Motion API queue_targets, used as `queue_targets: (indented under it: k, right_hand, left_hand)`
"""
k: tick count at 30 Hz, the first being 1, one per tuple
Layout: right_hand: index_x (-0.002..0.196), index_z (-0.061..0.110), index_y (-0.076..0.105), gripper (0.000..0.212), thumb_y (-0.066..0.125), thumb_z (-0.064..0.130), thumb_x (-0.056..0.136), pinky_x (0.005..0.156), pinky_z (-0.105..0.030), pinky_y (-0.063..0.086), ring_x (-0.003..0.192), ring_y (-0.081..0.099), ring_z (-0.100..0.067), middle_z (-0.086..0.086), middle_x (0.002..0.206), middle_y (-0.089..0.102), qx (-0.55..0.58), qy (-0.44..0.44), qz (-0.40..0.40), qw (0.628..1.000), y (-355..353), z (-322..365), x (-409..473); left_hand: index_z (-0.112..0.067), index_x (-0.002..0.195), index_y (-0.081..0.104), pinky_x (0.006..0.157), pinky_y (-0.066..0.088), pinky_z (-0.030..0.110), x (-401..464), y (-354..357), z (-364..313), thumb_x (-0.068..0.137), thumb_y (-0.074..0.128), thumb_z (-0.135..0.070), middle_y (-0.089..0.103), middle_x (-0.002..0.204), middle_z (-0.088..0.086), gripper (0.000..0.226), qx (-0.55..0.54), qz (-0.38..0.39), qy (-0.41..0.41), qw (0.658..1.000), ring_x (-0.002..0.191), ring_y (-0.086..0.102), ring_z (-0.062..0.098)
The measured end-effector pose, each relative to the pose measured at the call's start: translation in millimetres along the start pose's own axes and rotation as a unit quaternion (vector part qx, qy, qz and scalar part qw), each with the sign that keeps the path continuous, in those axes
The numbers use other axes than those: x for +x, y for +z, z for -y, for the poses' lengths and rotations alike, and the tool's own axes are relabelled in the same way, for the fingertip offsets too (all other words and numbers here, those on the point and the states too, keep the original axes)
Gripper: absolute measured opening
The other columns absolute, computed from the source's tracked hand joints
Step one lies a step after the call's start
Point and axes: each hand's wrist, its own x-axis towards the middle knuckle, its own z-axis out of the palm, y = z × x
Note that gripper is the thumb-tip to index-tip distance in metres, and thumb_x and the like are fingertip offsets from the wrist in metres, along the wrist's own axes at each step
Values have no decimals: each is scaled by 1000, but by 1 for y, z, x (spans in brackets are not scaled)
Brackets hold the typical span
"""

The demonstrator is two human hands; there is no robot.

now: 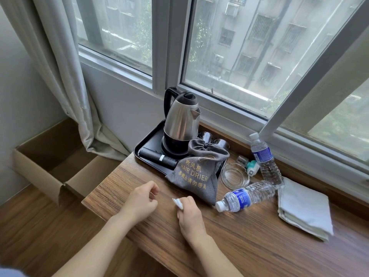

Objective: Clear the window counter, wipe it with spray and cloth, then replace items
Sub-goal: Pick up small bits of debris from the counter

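Both forearms reach in from the near edge over the wooden worktop [249, 242]. On the left, the left hand [139, 200] hovers with its fingers loosely curled and holding nothing. Just right of it, the right hand [188, 209] has its fingers clamped on a small white scrap [177, 203], which pokes out on the left of the fist. Farther back sits a black tray [147, 144] carrying a steel kettle [181, 118], a black roll [157, 156] and 2 glasses [214, 139]; a grey bag [196, 174] marked HAIR DRIER lies partly over the tray's right end. To its right are a glass dish [234, 175], 1 bottle [266, 159] upright near the window and 1 lying bottle [245, 197]. A folded cloth [304, 207] rests at the far right. Beyond the worktop's left end, an open box [60, 168] sits on the floor beneath a curtain [65, 76].
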Motion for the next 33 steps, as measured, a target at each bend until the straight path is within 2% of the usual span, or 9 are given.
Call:
queue_targets:
  k: [4,7,12,17,19,21,25,29,33]
  right_hand:
    - [82,11,57,18,49,23,93,70,-28,34,74,44,-11,7,83,45,82,37,-51,995,-21,4,-6]
    - [81,11,58,20,52,24,95,69,-25,31,73,40,-6,8,81,45,90,45,-76,992,-39,2,-11]
    - [85,8,61,14,58,15,96,72,-25,29,76,39,-8,6,82,48,92,77,-124,985,-77,-12,-30]
    - [88,4,62,22,53,22,95,71,-24,29,80,48,-21,-2,88,53,86,155,-170,969,-130,-42,-73]
    - [92,3,64,17,55,17,94,73,-24,30,84,54,-27,-2,89,54,76,183,-188,962,-151,-61,-94]
    - [93,4,65,10,58,10,96,74,-26,33,86,55,-26,-1,90,53,73,210,-210,952,-172,-81,-119]
    - [98,4,66,14,56,15,100,75,-26,32,86,49,-18,-1,94,52,72,260,-252,929,-217,-116,-175]
    - [92,9,64,18,55,23,101,74,-33,40,84,52,-23,0,91,51,77,302,-288,905,-260,-152,-240]
    - [86,19,55,15,54,17,101,72,-27,31,81,46,-18,2,88,47,62,321,-308,893,-302,-193,-315]
  left_hand:
    - [-32,97,56,88,46,24,-3,8,-11,76,60,-13,61,99,-18,28,43,21,47,998,95,57,2]
    - [-30,112,57,91,44,24,-5,15,-26,77,59,-21,59,109,-19,36,93,40,89,991,104,57,4]
    - [-30,121,56,94,44,21,-9,41,-69,72,61,-31,59,116,-17,49,91,93,181,975,110,56,2]
    - [-26,120,58,94,44,18,-18,84,-127,69,68,-29,62,115,-14,53,61,133,232,962,107,59,3]
    - [-26,122,57,94,45,18,-24,105,-151,69,68,-31,62,117,-14,55,70,147,253,954,106,59,3]
    - [-27,128,54,97,43,17,-33,128,-179,70,69,-32,60,120,-14,60,80,165,281,942,109,56,0]
    - [-28,134,48,96,38,11,-60,182,-243,74,71,-36,57,125,-14,65,105,202,342,912,110,53,-3]
    - [-28,137,44,97,42,19,-103,241,-307,75,70,-38,55,130,-12,68,121,230,388,884,116,53,3]
    - [-28,139,42,97,43,22,-151,303,-349,75,72,-40,52,134,-11,72,132,257,401,870,119,51,3]
